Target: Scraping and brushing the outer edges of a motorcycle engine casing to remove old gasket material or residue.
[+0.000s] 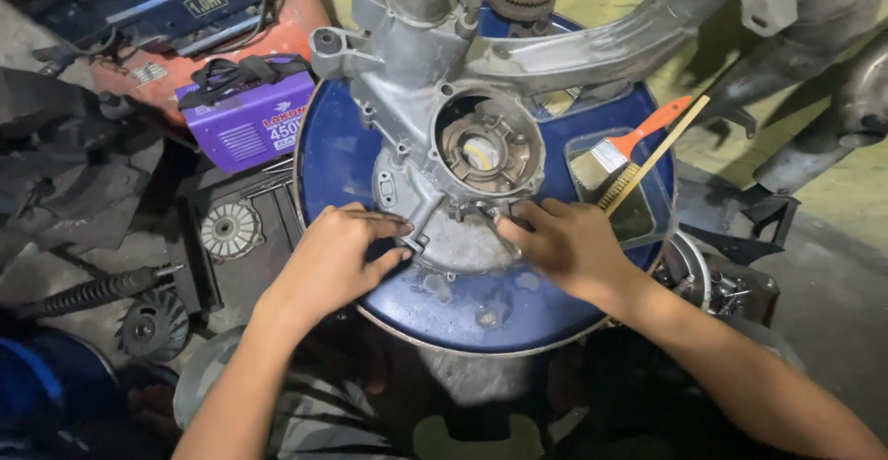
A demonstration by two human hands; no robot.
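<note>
Both hands grip the near edge of the engine casing (444, 146), left hand (338, 257) pinching a lug, right hand (564, 243) curled over the rim; the cast metal looks heavy, rigid and oily on the blue drum top (481, 317).

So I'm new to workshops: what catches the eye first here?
The big grey metal engine casing lying on the round blue drum top, centre. The left hand and right hand both rest on its near edge. To the right, an orange-handled paintbrush lies across a small tray.
</note>
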